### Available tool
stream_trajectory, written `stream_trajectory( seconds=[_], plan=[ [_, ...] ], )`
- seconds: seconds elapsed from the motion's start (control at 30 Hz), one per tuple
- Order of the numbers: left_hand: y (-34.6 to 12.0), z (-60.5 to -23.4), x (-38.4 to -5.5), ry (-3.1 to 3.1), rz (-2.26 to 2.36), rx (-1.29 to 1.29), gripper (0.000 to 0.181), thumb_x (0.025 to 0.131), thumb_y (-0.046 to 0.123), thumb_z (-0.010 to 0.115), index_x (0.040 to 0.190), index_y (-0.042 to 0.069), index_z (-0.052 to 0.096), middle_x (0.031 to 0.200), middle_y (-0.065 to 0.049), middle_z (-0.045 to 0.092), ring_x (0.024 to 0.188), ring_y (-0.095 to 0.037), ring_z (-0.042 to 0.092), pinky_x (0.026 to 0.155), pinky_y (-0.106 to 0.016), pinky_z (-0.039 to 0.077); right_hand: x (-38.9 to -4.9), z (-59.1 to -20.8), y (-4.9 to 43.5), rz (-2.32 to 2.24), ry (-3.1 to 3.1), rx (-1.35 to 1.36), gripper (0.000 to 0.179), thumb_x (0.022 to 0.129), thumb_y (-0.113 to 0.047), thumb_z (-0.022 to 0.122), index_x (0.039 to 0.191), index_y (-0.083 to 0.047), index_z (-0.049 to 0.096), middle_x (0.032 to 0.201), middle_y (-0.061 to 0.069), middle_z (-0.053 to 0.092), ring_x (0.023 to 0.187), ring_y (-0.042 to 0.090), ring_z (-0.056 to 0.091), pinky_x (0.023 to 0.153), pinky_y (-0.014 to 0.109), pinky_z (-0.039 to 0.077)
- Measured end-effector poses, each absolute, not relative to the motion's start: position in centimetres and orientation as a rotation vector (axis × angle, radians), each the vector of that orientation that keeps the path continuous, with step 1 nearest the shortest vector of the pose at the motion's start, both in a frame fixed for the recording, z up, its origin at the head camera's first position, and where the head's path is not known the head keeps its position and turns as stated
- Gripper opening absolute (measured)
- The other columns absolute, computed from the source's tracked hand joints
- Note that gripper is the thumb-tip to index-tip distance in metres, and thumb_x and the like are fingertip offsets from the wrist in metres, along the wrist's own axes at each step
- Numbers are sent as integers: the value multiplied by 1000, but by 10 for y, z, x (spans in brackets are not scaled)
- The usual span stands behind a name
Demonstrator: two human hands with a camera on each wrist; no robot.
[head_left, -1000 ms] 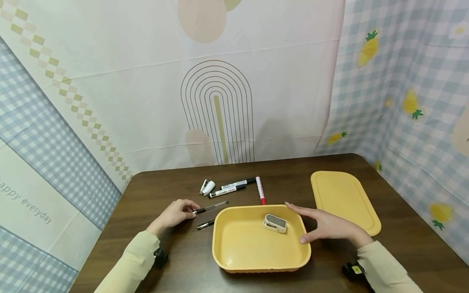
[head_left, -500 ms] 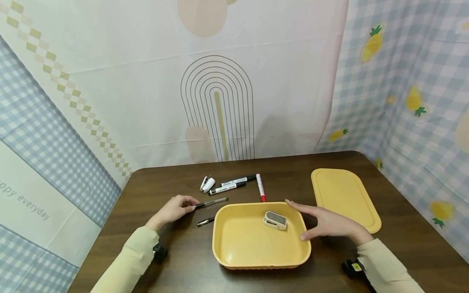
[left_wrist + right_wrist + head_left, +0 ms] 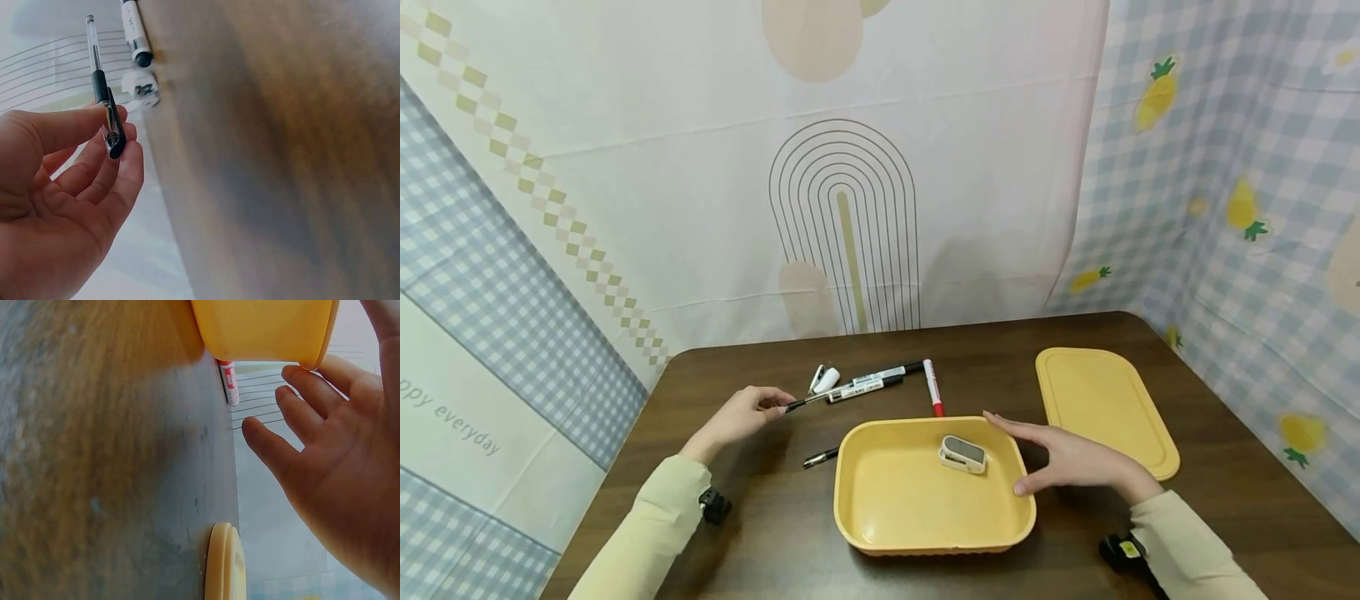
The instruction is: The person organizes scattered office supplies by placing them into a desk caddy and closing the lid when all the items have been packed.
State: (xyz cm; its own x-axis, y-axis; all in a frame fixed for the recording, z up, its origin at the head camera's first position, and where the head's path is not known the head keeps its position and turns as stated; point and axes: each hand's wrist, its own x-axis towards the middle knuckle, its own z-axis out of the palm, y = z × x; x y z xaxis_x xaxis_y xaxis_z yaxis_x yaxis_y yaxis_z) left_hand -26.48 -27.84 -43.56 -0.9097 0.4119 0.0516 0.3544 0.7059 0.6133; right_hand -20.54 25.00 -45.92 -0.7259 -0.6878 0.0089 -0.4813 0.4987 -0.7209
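Note:
My left hand [image 3: 741,417] pinches a clear-barrelled gel pen [image 3: 808,401] with a black grip and cap between thumb and fingers. In the left wrist view, the gel pen [image 3: 99,81] is held up off the table, its clear end pointing away. My right hand [image 3: 1071,458] rests on the right rim of a yellow plastic box [image 3: 936,550], fingers extended at the back corner and thumb lower on the side. Inside the box lies a small white and grey object [image 3: 962,455], like a mini stapler. Another black-and-clear pen [image 3: 821,457] lies left of the box, partly hidden by it.
Behind the box lie two black-and-white markers [image 3: 865,388], a red-and-white marker [image 3: 933,387] and a small white stapler-like object [image 3: 825,380]. A yellow lid [image 3: 1108,412] lies at the right of the brown table [image 3: 760,542]. Printed cloths hang behind.
My left hand has lifted the gel pen off the table and moved slightly left and back with it. My right hand stays at the box rim.

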Motion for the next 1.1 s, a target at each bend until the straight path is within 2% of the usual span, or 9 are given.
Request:
stream_trajectory(
  seconds=[0.37, 0.8, 1.1],
  plan=[
    [-287, -410, -270, 2840, 989, 615, 23, 99, 6, 60, 119, 1, 71, 105, -11, 71, 96, -25, 66, 82, -43, 54, -204, -460, 250, -1055, 2470, -983, 94, 83, -31, 83, 160, -26, 30, 163, -4, 29, 147, 24, 30, 113, 29, 31],
    [-288, -395, -270, 2870, 979, 575, 24, 99, 6, 60, 121, 3, 70, 108, -10, 71, 100, -28, 66, 85, -45, 53, -204, -460, 250, -1047, 2472, -984, 94, 84, -31, 83, 160, -27, 29, 163, -4, 29, 147, 24, 30, 114, 31, 32],
    [-271, -381, -279, 2851, 946, 650, 25, 101, 9, 59, 123, 5, 70, 112, -9, 71, 103, -27, 66, 88, -47, 53, -205, -459, 250, -1056, 2463, -985, 94, 84, -30, 83, 160, -27, 29, 163, -5, 28, 147, 25, 30, 114, 30, 31]
  ],
)
